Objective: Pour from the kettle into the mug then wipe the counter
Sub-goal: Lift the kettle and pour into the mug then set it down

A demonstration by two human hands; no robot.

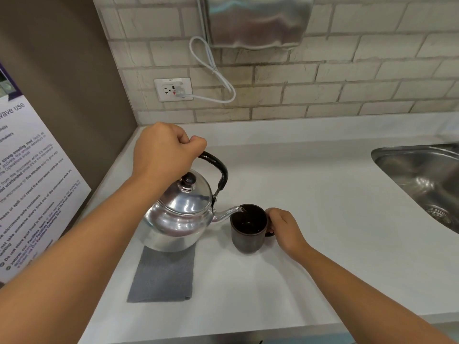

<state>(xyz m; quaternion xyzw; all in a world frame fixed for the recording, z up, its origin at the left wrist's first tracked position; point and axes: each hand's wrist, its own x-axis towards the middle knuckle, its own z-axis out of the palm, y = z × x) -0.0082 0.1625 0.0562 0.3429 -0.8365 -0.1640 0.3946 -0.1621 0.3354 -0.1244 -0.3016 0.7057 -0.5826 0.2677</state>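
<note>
A shiny steel kettle point(178, 214) with a black handle is tilted to the right, lifted above a grey folded cloth point(162, 275). My left hand point(165, 152) is closed around the top of its handle. The spout tip sits over the rim of a dark brown mug point(247, 235), and a thin stream of water runs into it. The mug stands upright on the white counter point(310, 194). My right hand point(283, 228) grips the mug's handle on its right side.
A steel sink point(422, 180) is sunk into the counter at the right. A brick-tile wall with a socket point(173, 89), a white cable and a metal dispenser point(257, 19) rises behind. A printed notice point(29, 182) hangs on the left wall.
</note>
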